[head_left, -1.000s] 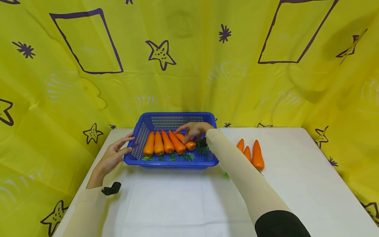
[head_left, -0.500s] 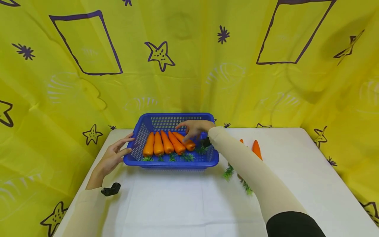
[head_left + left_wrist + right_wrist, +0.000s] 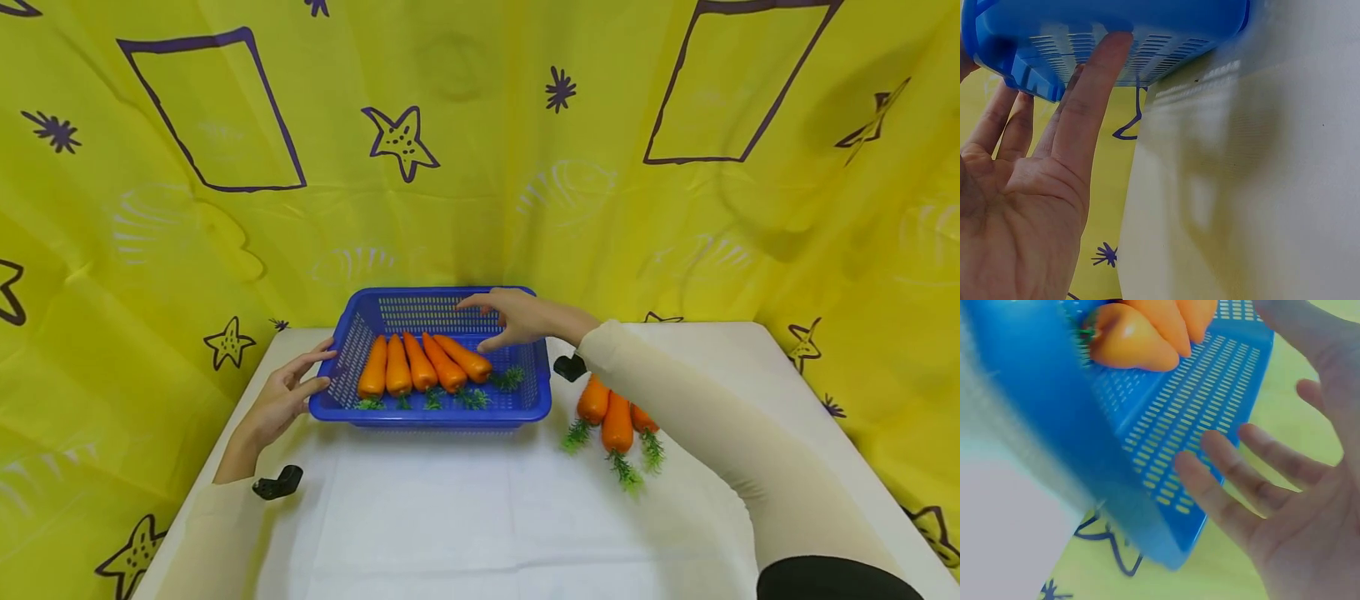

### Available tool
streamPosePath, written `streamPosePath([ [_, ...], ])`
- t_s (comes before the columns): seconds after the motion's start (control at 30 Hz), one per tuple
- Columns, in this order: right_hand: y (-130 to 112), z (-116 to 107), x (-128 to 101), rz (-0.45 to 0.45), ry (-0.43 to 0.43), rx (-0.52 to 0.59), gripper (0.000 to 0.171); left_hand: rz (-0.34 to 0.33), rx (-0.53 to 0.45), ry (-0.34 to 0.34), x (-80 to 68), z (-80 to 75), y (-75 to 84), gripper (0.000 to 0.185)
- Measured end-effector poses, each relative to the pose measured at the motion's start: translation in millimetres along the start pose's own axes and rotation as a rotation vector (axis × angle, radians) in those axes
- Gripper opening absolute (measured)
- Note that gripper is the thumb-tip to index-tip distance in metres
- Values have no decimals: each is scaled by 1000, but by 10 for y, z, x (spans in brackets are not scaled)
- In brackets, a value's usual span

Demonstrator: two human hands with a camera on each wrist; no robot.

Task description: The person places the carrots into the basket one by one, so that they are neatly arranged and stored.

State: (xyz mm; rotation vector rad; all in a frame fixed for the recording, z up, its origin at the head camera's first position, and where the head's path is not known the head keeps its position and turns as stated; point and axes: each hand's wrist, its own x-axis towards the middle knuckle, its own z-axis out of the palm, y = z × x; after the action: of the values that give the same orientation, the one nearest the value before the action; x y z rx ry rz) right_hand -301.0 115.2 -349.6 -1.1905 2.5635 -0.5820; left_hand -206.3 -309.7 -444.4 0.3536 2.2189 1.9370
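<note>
A blue slotted basket point(image 3: 525, 410) stands on the white table and holds several orange carrots point(image 3: 423, 373) with green tops. My left hand point(image 3: 288, 387) rests with straight fingers against the basket's left wall point(image 3: 1104, 59). My right hand point(image 3: 510, 321) hovers over the basket's right half, fingers relaxed and empty; in the right wrist view the right hand point(image 3: 1285, 487) is spread above the basket floor point(image 3: 1210, 406). Three more carrots point(image 3: 615, 417) lie on the table just right of the basket.
A white table point(image 3: 465, 517) is walled on three sides by yellow cloth point(image 3: 465, 167) with purple stars. A small black clip point(image 3: 277, 483) lies by my left forearm. My right forearm in a beige sleeve point(image 3: 720, 433) crosses above the loose carrots.
My right hand has let go of the rightmost carrot in the basket and lifted up and to the right. My forearm has swung right, baring the three carrots on the table.
</note>
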Motion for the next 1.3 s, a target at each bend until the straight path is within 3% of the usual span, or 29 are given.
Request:
streamPosePath([
  [0.63, 284, -38, -1108, 44, 270, 84, 78, 31, -35, -20, 1, -13, -27, 48],
  [1.03, 543, 54, -1851, 157, 381, 112, 77, 54, -69, -33, -2, -15, -29, 48],
  [1.3, 686, 194, -2174, 211, 440, 127, 78, 42, -61, -26, 9, -13, -38, 48],
])
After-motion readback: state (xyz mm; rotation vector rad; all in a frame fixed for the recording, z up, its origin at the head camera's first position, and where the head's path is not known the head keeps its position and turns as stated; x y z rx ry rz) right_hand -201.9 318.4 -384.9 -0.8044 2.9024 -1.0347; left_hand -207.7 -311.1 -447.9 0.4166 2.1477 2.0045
